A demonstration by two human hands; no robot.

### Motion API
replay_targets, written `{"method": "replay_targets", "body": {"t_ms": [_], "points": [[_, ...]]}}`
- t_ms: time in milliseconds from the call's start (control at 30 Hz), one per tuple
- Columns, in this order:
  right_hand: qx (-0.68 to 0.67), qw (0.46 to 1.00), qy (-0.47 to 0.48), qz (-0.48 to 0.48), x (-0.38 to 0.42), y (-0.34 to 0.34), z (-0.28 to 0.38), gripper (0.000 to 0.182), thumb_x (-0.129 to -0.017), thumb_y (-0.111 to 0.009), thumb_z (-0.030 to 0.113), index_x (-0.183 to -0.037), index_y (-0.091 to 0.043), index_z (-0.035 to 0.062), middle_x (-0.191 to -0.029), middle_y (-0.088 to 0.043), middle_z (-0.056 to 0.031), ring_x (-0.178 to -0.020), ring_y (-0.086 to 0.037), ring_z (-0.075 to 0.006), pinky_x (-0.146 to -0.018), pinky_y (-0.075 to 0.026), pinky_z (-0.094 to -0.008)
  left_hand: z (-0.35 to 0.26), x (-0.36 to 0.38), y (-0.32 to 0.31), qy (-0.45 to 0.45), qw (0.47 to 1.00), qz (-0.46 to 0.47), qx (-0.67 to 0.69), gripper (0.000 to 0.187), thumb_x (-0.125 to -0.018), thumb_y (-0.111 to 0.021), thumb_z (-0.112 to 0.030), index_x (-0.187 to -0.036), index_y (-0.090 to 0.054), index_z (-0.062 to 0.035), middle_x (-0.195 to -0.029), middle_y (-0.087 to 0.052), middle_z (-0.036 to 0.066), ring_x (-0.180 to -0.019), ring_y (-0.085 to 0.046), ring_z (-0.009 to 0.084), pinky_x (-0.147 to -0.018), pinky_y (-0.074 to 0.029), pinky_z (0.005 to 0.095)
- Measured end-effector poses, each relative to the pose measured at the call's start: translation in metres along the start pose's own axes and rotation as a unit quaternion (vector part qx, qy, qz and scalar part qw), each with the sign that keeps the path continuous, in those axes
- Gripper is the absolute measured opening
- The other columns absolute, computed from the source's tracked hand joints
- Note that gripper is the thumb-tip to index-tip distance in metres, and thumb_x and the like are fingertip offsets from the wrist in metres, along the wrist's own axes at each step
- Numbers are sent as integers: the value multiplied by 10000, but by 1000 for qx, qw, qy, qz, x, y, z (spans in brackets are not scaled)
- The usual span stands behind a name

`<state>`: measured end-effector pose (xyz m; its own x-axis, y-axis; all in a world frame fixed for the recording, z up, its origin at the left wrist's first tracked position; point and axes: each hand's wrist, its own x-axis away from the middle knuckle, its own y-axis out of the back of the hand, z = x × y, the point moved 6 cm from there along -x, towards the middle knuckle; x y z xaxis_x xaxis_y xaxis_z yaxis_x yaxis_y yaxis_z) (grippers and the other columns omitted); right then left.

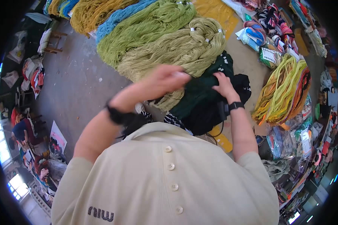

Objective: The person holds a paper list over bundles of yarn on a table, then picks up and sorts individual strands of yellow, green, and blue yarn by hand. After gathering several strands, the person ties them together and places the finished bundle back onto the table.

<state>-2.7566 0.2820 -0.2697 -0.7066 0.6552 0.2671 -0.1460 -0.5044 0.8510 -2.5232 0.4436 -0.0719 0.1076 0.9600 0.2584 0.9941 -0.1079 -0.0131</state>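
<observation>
Both hands work a dark green yarn bundle (202, 99) held at chest height. The left hand (169, 78) has its grip closed over the bundle's top edge; the right hand (224, 85) pinches it just beside. Beyond the hands lie olive yarn skeins (176, 47) on the floor (75, 82).

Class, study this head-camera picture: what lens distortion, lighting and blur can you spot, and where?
Head view: fisheye lens bends the scene, with a black vignette ringing the frame; soft, even daylight, bright windows blown out at lower left; left hand slightly motion-blurred, right hand on the dark green yarn sharper; the olive skeins are crisp.
</observation>
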Motion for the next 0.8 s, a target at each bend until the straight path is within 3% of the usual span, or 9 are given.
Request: {"method": "replay_targets", "body": {"t_ms": [67,100,133,167,267,300,467,567,800], "points": [[21,999,0,-35,11,-4,9,693,-670,-735,14,-1309,-501,143,-1405,-448,-93,-1238,-450,-388,-1035,-435,-438,-55,89,86,-35,955,-293,36,219,-976,-579,-295,-925,-598,-83,-819,-572,-56,-749,-527,57,-667,-445,238],[26,999,1,-41,19,-5,13,700,-668,-731,5,-1312,-492,138,-1415,-433,-90,-1244,-439,-389,-1037,-434,-436,-51,135,159,-180,948,-103,243,167,-970,-584,-269,-964,-618,-106,-850,-587,-45,-758,-534,77,-697,-443,247],[32,998,5,-52,19,-4,17,708,-666,-728,-5,-1316,-484,133,-1426,-417,-86,-1250,-429,-391,-1040,-432,-434,-73,212,221,-249,924,-257,136,150,-957,-592,-262,-988,-622,-119,-889,-623,-16,-787,-567,104,-709,-429,255],[34,998,13,-57,19,0,20,708,-666,-728,-5,-1316,-484,133,-1426,-417,-86,-1250,-429,-391,-1040,-432,-434,-98,280,246,-254,732,-612,158,109,-946,-587,-217,-978,-615,-117,-906,-649,19,-812,-597,108,-693,-399,262],[61,996,32,-53,6,22,28,630,-679,-744,45,-1270,-553,149,-1349,-523,-91,-1204,-503,-351,-1000,-460,-421,-133,469,328,-382,861,-284,181,115,-950,-468,-87,-853,-531,-79,-732,-507,31,-693,-523,164,-760,-462,372],[71,997,-18,31,-4,40,33,554,-697,-744,88,-1226,-596,162,-1255,-590,-98,-1133,-559,-333,-957,-482,-416,-109,535,337,-441,712,-542,63,184,-977,-489,-122,-796,-465,-103,-695,-412,-3,-644,-454,122,-689,-442,320],[-55,983,-25,-173,-84,112,99,281,-785,-727,288,-1006,-657,130,-916,-675,-118,-874,-648,-335,-763,-508,-462,-56,344,235,-233,681,-677,151,178,-991,-559,-231,-1032,-612,-65,-705,-449,-46,-619,-430,60,-558,-364,191],[76,938,51,-336,-134,104,131,265,-826,-694,306,-970,-632,92,-931,-638,-133,-903,-620,-346,-765,-494,-461,-25,252,201,-132,780,-604,101,254,-987,-575,-263,-1065,-672,-42,-700,-494,-68,-575,-394,31,-540,-317,189],[-258,923,49,-280,-108,96,152,224,-868,-664,202,-1034,-667,51,-935,-616,-117,-881,-619,-289,-744,-475,-385,-2,130,146,21,910,-414,11,314,-956,-602,-325,-950,-753,-49,-688,-540,-65,-668,-470,55,-640,-371,224]]}}
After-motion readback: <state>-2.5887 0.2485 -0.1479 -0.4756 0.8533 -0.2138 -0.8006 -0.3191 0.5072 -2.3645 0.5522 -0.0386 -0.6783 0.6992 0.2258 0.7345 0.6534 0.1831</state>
